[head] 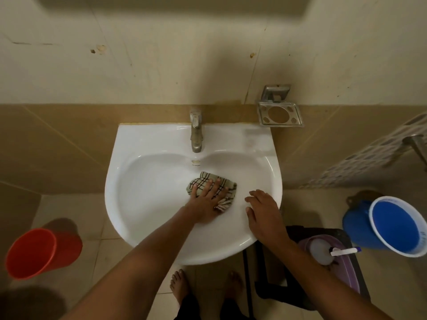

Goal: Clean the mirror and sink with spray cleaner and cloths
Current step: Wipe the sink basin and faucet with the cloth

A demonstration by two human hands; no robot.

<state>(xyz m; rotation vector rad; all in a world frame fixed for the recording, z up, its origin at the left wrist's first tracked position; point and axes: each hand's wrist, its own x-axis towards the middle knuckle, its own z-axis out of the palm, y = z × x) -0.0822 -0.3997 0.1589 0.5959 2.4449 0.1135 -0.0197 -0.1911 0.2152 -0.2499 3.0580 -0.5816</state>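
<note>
A white wall-hung sink (147, 139) fills the middle of the view, with a steel tap (196, 132) at its back. Inside the basin, right of centre, lies a beige checked cloth (227, 184). My left hand (209, 199) presses flat on the cloth with fingers spread. My right hand (263, 213) rests open on the sink's front right rim, holding nothing. A spray bottle (323, 250) with a white nozzle stands in a purple basin (346, 271) on a dark stool at the lower right. The mirror is out of view.
A red bucket (41, 252) stands on the floor at the left. A blue bucket with a blue mug (397, 227) sits at the right. A steel soap holder (279, 114) hangs on the wall right of the tap. My bare feet (180, 287) are under the sink.
</note>
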